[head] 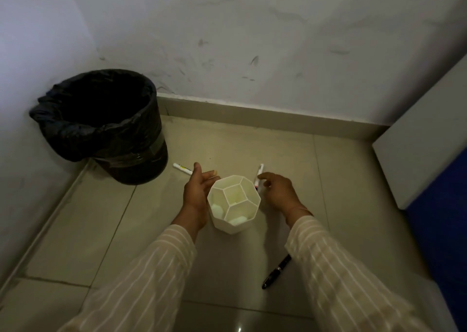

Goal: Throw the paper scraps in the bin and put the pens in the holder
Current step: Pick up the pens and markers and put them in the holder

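A floor of smooth, glossy beige tiles is filling the lower view, meeting a scuffed white wall along a pale skirting strip. One bin is standing in the left corner: round, dark, and lined with a crinkled black plastic bag whose edge is folding over the rim. Its inside is too dark to read.

Two arms in cream, thin-striped fabric sleeves are reaching forward. One holder is standing upright on the floor between the hands; it is a white, faceted, many-sided plastic cup, divided by thin walls into several compartments around a central cell, with pale shapes showing low in the near ones.

The left hand is lying open against the holder's left side, fingers spread and unclenched, grasping nothing. The right hand is sitting just right of the holder, fingers loosely curled, with a fingertip at the white marker; whether it is gripping it cannot be told.

Three pens are lying on the floor. One black pen is resting near the right sleeve, its long axis running diagonally from near-left to far-right. One white marker is pointing almost straight away toward the wall. One white pen is lying between bin and left hand, angled from far-left to near-right.
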`<state>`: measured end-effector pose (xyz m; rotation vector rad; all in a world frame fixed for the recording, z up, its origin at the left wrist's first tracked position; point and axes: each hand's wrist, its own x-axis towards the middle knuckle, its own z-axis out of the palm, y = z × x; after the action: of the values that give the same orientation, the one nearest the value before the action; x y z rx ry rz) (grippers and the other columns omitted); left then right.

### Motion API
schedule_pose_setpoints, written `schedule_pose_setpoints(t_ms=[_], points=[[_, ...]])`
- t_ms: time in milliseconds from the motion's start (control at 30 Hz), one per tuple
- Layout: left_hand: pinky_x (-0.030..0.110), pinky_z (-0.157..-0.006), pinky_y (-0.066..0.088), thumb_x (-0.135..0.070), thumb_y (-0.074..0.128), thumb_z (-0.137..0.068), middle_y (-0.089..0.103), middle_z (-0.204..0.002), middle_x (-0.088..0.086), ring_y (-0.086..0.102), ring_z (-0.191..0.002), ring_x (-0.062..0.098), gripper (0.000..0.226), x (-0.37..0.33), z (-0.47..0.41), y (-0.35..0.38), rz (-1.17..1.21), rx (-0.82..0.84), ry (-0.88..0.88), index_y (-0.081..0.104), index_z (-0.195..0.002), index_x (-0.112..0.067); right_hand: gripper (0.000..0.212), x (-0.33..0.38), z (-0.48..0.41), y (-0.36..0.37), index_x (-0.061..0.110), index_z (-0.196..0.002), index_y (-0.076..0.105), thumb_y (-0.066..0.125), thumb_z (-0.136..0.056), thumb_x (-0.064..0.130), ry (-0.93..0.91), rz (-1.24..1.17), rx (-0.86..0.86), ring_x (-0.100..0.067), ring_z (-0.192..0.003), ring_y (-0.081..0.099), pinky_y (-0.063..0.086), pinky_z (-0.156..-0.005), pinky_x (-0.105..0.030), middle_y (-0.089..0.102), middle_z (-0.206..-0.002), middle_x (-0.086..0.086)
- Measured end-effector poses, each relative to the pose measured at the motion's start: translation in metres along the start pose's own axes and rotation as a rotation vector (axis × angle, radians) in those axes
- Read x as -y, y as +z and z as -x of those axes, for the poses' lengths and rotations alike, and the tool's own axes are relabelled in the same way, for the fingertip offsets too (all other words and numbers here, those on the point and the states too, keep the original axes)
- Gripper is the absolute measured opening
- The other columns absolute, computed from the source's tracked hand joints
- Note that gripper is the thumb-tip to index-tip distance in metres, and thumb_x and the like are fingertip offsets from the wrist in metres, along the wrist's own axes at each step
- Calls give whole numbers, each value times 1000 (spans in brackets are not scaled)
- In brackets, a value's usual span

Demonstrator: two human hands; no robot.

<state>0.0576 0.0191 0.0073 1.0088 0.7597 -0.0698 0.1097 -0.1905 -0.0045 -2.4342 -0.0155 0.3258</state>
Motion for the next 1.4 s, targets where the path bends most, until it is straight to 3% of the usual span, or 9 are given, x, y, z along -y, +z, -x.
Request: schedule_pose_setpoints(t_ms=[167, 267, 433, 667, 767, 967, 1200, 1300, 1400], points=[[39, -82, 57, -64, 49, -98, 76, -112, 17, 72, -99, 30, 68, 4, -2, 3, -14, 2, -11, 72, -116, -3, 29, -2, -7, 11, 32, -119, 70, 53, -95, 33, -40, 322, 264, -37, -104, 62, 48, -93, -35, 52, -104, -6], [39, -83, 56, -65, 52, -97, 76, -109, 15, 71, -97, 29, 64, 10, -6, 0, -13, -11, -3, 74, -107, -5, 17, -13, -9, 14, 15, -101, 64, 55, -91, 26, -24, 333, 157, -41, -97, 65, 52, -83, -37, 58, -102, -17], [37, -77, 55, -65, 51, -97, 76, -109, 15, 72, -95, 27, 67, 11, -9, 0, -6, 19, 4, 72, -114, -5, 23, -28, -10, 0, 14, -113, 62, 59, -97, 31, -70, 465, -46, -40, -100, 64, 54, -78, -41, 58, -112, -19], [47, -97, 58, -68, 55, -92, 76, -110, 17, 73, -101, 34, 69, 12, -14, 3, 29, 7, 3, 73, -111, -4, 21, 57, -11, -54, 16, -108, 62, 62, -99, 35, -145, -377, -515, -22, -87, 67, 53, -73, -32, 71, -101, -4], [53, -103, 55, -71, 55, -89, 80, -105, 15, 73, -108, 37, 70, 10, -17, 4, 8, 0, 11, 76, -108, -7, 17, 89, -9, -42, 16, -106, 65, 65, -98, 32, -97, -686, -329, -19, -79, 73, 65, -75, -46, 74, -91, -3], [53, -102, 55, -71, 52, -91, 80, -107, 14, 74, -105, 35, 69, 10, -11, 5, -32, 3, 25, 76, -107, -9, 19, 85, 0, -2, 13, -95, 73, 74, -90, 32, -103, -246, -144, -17, -81, 63, 43, -75, -25, 69, -87, 3], [53, -102, 55, -72, 50, -92, 79, -109, 13, 73, -108, 35, 69, 6, -11, 2, -33, 12, 22, 76, -108, -10, 22, 65, 10, -42, 6, -103, 75, 80, -87, 20, 80, -754, -171, -23, -78, 72, 63, -64, -34, 77, -94, -12], [50, -98, 57, -72, 50, -92, 78, -113, 14, 72, -109, 36, 68, 5, -11, 5, -22, 16, 20, 75, -108, -10, 16, 37, 17, -73, 0, -93, 74, 79, -85, 13, 177, -436, -73, -25, -65, 71, 62, -60, -37, 78, -92, -21], [50, -97, 57, -72, 51, -91, 77, -114, 13, 73, -108, 36, 68, 5, -10, 7, -22, 23, 8, 75, -107, -10, 22, -1, 37, -80, -2, -87, 74, 82, -85, 19, 385, 45, 293, -29, -63, 71, 63, -65, -41, 77, -83, -20]])
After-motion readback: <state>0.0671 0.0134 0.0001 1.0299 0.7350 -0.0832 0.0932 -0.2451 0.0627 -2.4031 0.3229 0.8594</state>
